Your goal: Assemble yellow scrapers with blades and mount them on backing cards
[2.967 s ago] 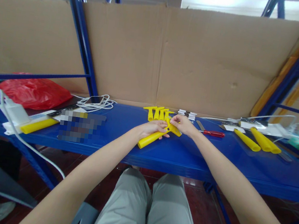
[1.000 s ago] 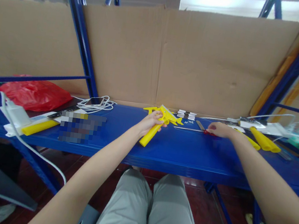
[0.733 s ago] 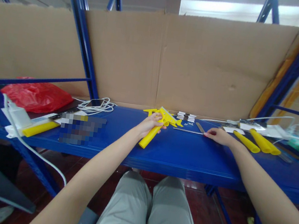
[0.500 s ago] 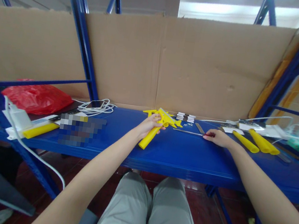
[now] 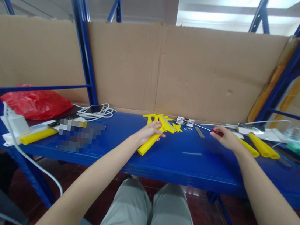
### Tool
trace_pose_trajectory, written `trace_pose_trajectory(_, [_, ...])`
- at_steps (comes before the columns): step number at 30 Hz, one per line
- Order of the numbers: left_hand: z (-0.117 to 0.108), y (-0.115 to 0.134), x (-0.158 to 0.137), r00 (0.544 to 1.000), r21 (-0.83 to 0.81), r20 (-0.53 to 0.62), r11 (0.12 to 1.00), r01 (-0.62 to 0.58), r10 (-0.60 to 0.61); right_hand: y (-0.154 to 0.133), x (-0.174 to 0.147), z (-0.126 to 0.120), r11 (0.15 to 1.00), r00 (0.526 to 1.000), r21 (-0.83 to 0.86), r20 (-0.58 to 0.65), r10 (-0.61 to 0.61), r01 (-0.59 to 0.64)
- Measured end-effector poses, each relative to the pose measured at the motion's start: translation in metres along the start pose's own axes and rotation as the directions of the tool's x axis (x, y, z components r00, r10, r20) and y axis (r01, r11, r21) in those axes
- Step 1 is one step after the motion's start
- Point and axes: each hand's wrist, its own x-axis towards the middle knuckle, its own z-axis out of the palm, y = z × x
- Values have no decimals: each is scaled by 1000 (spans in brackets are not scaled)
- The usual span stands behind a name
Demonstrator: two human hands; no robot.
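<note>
My left hand (image 5: 150,130) is closed around a yellow plastic piece with a tube-like handle (image 5: 147,145), its angled upper end pointing away from me. More yellow plastic parts (image 5: 177,128) lie just beyond and beside that hand. My right hand (image 5: 224,137) grips the red handle of a screwdriver (image 5: 205,128); its long thin shaft points left, towards a small stack of white and black pieces (image 5: 184,121). Small silvery bits, perhaps screws (image 5: 188,129), lie near the stack. Between the hands rests a flat grey strip (image 5: 200,133).
Yellow tubes (image 5: 264,146) lie at the right beside white cables. At the left are a red plastic bag (image 5: 36,103), a coiled white cable (image 5: 96,112), a white adapter (image 5: 16,120) and another yellow tube (image 5: 39,136). A cardboard panel (image 5: 200,71) closes off the shelf's back.
My right hand has raised the screwdriver off the blue surface and shifted slightly right, the shaft now slanting up to the left. My left hand keeps its hold on the yellow piece.
</note>
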Motion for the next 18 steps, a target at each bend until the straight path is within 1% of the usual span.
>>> trace_pose_trajectory(3, [1,-2,0,1000,6,5,1000,13,-13,-14,-1,1,997,998,42,-1,-61,61])
trace_pose_trajectory(8, [1,-4,0,998,29,5,998,54,-55,-36,-3,4,991,991,41,27,-128,126])
trace_pose_trajectory(14, [5,-2,-4,997,103,-10,991,83,-82,-41,-3,5,991,991,23,27,-129,129])
trace_pose_trajectory(18, [8,-1,-5,996,109,-23,990,89,-87,-41,-3,5,991,991,25,25,-130,130])
